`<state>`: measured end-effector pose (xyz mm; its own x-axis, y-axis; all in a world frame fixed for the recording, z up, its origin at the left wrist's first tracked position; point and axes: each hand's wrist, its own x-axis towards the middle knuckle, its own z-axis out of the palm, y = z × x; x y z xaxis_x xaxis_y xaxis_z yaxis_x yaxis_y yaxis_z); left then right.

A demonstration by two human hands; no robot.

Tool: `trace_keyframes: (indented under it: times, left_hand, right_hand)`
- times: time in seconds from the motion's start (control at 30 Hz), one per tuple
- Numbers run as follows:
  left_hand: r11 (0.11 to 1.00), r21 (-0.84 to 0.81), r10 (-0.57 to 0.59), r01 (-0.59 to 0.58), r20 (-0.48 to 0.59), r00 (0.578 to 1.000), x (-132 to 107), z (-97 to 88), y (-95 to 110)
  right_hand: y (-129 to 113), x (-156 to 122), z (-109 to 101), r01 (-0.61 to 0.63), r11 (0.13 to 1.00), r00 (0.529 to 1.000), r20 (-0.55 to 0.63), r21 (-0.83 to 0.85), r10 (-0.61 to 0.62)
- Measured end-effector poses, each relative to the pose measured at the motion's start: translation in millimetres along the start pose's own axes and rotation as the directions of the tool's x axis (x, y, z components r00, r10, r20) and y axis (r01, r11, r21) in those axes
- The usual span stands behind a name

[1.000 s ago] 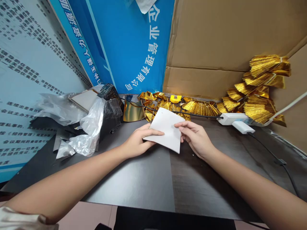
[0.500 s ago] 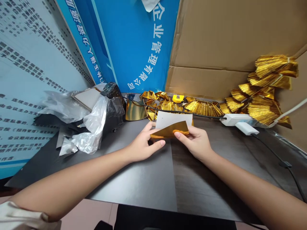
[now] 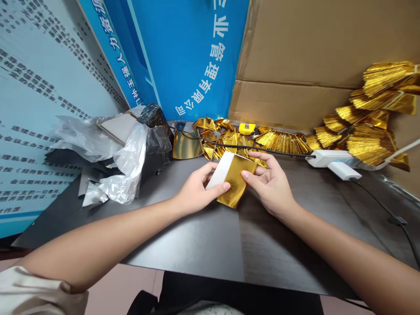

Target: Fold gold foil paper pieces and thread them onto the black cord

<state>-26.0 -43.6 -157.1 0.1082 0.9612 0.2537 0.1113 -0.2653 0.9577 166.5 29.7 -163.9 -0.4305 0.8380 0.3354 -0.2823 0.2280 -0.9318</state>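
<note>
A sheet of gold foil paper (image 3: 236, 179) with a white back is held above the table between my two hands. Part of it is folded over, so the gold side lies over the white side, which shows as a strip on the left. My left hand (image 3: 199, 189) grips the left side, its thumb on top and its fingers behind. At the right edge, my right hand (image 3: 272, 183) pinches the paper between thumb and fingers. Behind it lies a pile of folded gold foil pieces (image 3: 229, 139), beside a flat gold foil sheet (image 3: 187, 144).
Pleated gold foil fans (image 3: 370, 135) are stacked at the right, near a white power strip (image 3: 331, 159). A black cable (image 3: 262, 150) crosses behind my hands. A yellow tape measure (image 3: 246, 128) sits at the back. Crumpled plastic bags (image 3: 126, 170) lie at the left. Upright boards and cardboard (image 3: 295, 43) stand behind.
The gold flap, earlier a tilted narrow fold along the lower side, now lies flatter over the white side. The paper has turned, and both hands still hold it.
</note>
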Motion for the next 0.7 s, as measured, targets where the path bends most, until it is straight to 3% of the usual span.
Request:
trace_keyframes:
  times: [0.23,0.7]
  left_hand:
    - [0.994,-0.065,-0.083,0.090,0.102,0.991,3.5,-0.4,2.2]
    - [0.983,-0.053,-0.172,0.175,0.065,0.983,5.5,-0.2,-1.2]
  right_hand:
    - [1.4,-2.5,-0.7,0.024,0.993,0.995,0.095,-0.117,-0.013]
    - [2.6,-3.6,-2.0,0.076,0.978,0.989,0.142,-0.196,-0.048]
